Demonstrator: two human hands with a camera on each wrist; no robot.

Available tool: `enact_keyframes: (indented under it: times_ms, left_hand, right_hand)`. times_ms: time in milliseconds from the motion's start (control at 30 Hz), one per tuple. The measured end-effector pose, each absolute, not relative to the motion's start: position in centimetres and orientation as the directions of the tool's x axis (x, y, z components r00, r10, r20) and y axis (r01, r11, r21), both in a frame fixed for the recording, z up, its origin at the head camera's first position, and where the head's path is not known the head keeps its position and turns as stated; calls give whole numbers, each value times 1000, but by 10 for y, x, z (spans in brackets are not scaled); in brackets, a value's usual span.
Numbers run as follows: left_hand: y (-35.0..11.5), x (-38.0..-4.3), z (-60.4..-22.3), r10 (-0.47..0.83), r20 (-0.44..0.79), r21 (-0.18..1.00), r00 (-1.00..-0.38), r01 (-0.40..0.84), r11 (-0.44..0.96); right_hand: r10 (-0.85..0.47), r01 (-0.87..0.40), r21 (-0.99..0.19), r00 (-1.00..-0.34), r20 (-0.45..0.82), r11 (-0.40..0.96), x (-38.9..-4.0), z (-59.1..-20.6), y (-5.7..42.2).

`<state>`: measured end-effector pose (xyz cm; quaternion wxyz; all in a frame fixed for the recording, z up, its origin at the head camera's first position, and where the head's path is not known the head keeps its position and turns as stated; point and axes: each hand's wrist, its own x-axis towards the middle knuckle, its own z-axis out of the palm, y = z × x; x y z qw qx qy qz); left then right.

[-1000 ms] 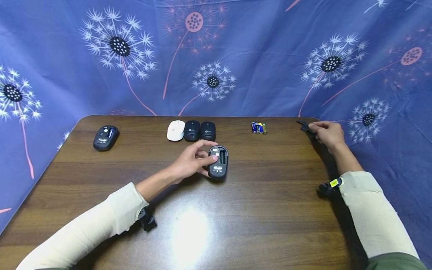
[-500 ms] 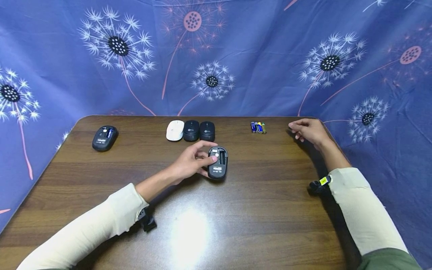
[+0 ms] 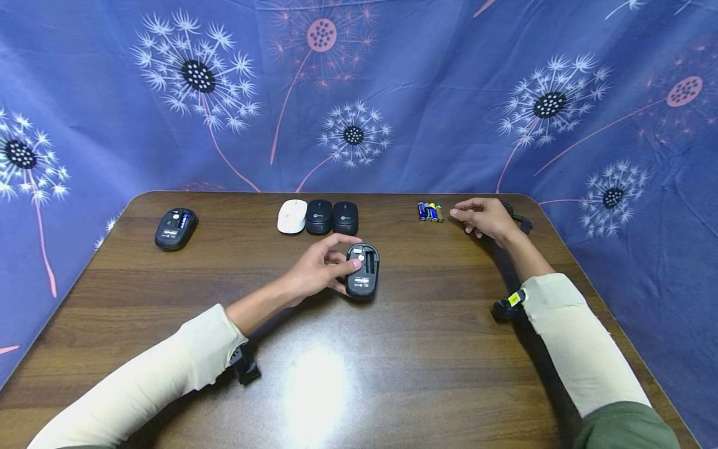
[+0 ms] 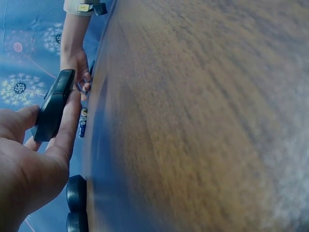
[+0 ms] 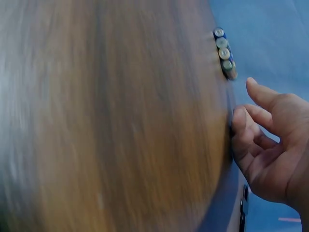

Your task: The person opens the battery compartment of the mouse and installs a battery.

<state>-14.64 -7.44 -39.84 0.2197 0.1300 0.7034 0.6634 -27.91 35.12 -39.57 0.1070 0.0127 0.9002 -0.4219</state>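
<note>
My left hand [image 3: 314, 268] grips a black computer mouse [image 3: 363, 282] upside down, thumb on its underside, with the uncovered battery slot facing up. In the left wrist view this mouse [image 4: 53, 108] shows edge-on between thumb and fingers. My right hand [image 3: 487, 219] hovers at the table's back right with loosely bent fingers and nothing between them. Just left of its fingertips lies a row of several small batteries [image 3: 430, 212], blue, yellow and green. The right wrist view shows a gap between the thumb and the batteries [image 5: 223, 52].
At the back centre a white mouse [image 3: 292, 217] and two black mice [image 3: 319, 217] stand side by side. Another black mouse [image 3: 176, 229] lies upside down at the far left, a blue battery in its slot. Black pieces [image 3: 524, 223] lie behind my right wrist. A patterned cloth [image 3: 437, 112] hangs behind the table.
My right hand has let go of a black piece at the back right corner and moved left to beside the batteries. My left hand and its mouse have stayed in place.
</note>
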Motion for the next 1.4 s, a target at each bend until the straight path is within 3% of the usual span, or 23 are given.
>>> enact_keyframes:
  times_ms: [600, 1000, 1200, 1400]
  left_hand:
    - [-75, -145, -399, 465, -145, 989, -873, -117, 87]
    - [-72, -144, -400, 466, -143, 990, -873, -126, 69]
    - [-70, -142, -400, 461, -148, 989, -875, -129, 72]
    - [-70, -142, -399, 464, -146, 989, -874, -130, 66]
  right_hand:
    - [-110, 118, -740, -961, -252, 663, -284, -394, 333]
    - [-84, 83, -693, -975, -203, 716, -285, -396, 338]
    - [-147, -24, -585, -975, -165, 811, -285, -393, 336]
    - [-271, -140, -493, -941, -203, 859, -285, -390, 336]
